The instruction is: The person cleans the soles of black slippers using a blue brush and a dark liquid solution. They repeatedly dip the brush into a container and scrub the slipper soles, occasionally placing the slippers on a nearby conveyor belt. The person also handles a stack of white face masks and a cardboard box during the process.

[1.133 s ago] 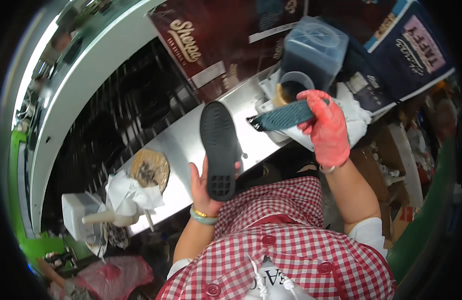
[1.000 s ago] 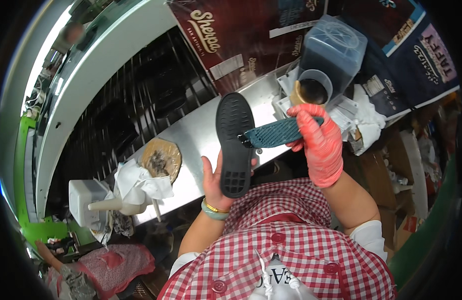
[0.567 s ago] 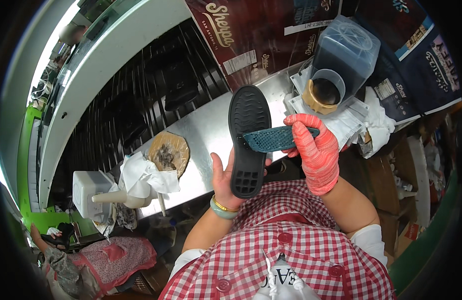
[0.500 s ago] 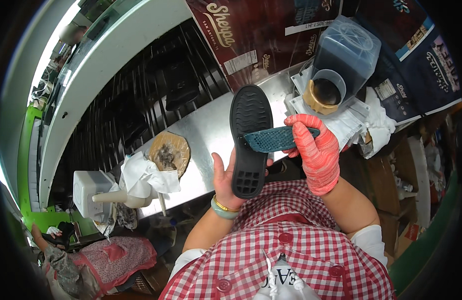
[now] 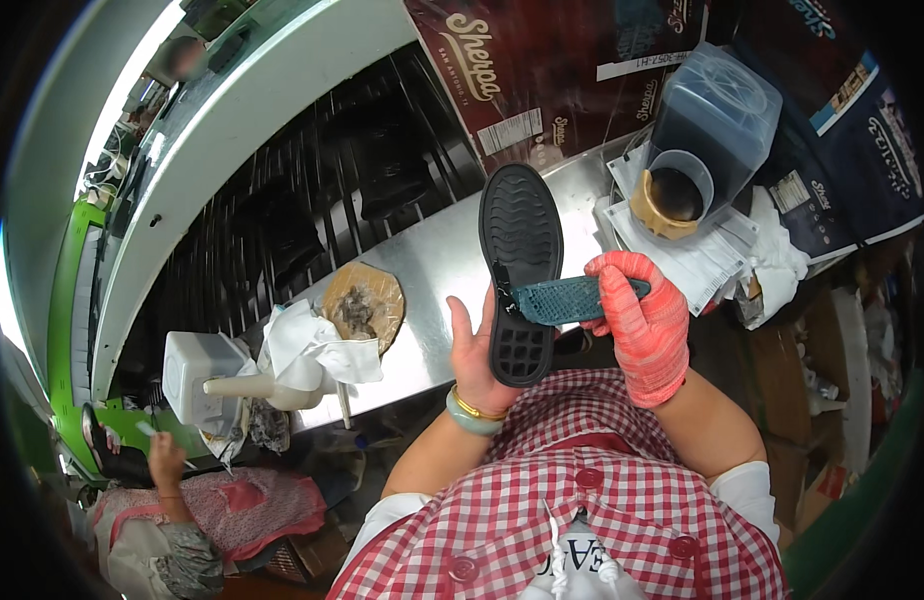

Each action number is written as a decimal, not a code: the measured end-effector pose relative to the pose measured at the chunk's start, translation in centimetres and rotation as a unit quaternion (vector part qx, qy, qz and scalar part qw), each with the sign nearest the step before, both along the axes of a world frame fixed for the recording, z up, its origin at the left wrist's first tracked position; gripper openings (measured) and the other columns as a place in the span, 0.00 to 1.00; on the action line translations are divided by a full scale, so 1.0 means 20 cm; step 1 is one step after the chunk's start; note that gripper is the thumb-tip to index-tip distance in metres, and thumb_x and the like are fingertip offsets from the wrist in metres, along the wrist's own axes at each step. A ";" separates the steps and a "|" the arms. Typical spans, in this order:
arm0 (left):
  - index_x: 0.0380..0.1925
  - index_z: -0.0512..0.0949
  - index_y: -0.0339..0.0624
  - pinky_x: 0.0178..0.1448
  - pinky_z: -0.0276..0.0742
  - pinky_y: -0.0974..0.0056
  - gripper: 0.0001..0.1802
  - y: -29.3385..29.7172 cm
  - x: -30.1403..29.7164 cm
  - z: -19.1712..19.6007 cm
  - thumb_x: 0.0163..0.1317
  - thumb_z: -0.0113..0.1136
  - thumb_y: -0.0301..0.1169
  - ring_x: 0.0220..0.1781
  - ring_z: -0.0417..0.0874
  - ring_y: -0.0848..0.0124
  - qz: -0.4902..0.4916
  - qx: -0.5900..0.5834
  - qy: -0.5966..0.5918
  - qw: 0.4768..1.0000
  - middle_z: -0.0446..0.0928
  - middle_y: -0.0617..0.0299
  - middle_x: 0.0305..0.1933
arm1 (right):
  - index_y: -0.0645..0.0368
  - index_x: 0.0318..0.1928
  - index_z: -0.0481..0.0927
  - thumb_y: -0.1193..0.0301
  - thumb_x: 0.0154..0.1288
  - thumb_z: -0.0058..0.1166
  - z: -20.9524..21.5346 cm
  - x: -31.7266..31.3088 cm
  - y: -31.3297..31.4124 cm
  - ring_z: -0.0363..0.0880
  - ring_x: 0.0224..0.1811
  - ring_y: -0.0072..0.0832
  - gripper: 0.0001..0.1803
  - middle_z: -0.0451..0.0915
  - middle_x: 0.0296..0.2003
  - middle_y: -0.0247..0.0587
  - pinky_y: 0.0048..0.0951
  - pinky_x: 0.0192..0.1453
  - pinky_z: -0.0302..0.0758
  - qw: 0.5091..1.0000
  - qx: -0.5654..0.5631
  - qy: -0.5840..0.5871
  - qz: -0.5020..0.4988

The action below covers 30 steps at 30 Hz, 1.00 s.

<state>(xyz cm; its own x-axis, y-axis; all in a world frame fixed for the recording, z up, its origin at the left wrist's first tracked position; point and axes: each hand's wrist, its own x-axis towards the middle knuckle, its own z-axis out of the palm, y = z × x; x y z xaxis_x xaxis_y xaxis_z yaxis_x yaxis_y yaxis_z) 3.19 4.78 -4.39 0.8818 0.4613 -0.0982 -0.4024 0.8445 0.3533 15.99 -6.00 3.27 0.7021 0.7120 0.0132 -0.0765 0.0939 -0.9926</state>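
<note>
My bare left hand [image 5: 479,362] supports a black rubber shoe sole [image 5: 522,228] from behind, its thumb sticking out to the left. The tread faces up: wavy ridges at the far end, square hollows at the near end. In a pink knitted glove, my right hand [image 5: 644,330] pinches a flat teal strip-shaped tool [image 5: 567,301] with a scaly texture. The tool lies across the sole's middle, its tip near the sole's left edge. Glossy black wet-looking stuff shows beside that tip. What kind of tool it is, I cannot make out.
Beyond my hands runs a metal bench edge [image 5: 444,262] beside a dark slatted conveyor [image 5: 312,190]. A clear plastic container [image 5: 717,110] and a cup [image 5: 688,188] stand right. Left are a stained brown pad [image 5: 367,305], white cloth [image 5: 317,345] and white container [image 5: 194,375]. A co-worker's hand [image 5: 167,460] shows lower left.
The whole view has shifted a little. The tool's tip now lies nearer the sole's left edge, where more glossy black shows. At lower left, the co-worker's hand has moved right, holding something small and pale.
</note>
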 end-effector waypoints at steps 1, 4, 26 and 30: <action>0.68 0.51 0.52 0.64 0.65 0.52 0.43 0.00 0.00 0.00 0.61 0.24 0.67 0.63 0.66 0.61 -0.004 0.003 -0.014 1.000 0.61 0.58 0.66 | 0.65 0.41 0.76 0.68 0.67 0.48 0.00 -0.01 0.00 0.75 0.25 0.16 0.11 0.78 0.27 0.36 0.19 0.29 0.73 1.000 -0.008 -0.004 0.001; 0.68 0.51 0.52 0.65 0.63 0.52 0.42 -0.01 0.02 0.05 0.62 0.25 0.66 0.63 0.66 0.60 0.024 -0.012 0.024 0.999 0.61 0.58 0.66 | 0.64 0.41 0.76 0.69 0.67 0.49 -0.01 -0.03 0.00 0.75 0.26 0.16 0.11 0.79 0.28 0.35 0.19 0.30 0.74 1.000 0.004 -0.002 -0.002; 0.67 0.51 0.52 0.63 0.66 0.44 0.42 0.01 0.04 0.06 0.61 0.26 0.67 0.62 0.67 0.50 0.015 -0.058 -0.007 0.998 0.61 0.52 0.65 | 0.66 0.41 0.77 0.69 0.66 0.50 0.09 -0.09 -0.05 0.76 0.24 0.17 0.12 0.80 0.29 0.38 0.19 0.29 0.73 0.998 -0.044 0.008 0.053; 0.68 0.50 0.52 0.63 0.66 0.44 0.43 0.01 0.03 0.06 0.60 0.25 0.68 0.63 0.66 0.50 -0.005 -0.065 -0.014 0.998 0.60 0.52 0.66 | 0.66 0.41 0.77 0.70 0.66 0.50 0.10 -0.09 -0.07 0.75 0.24 0.17 0.11 0.79 0.26 0.36 0.18 0.29 0.73 0.997 -0.050 -0.002 0.064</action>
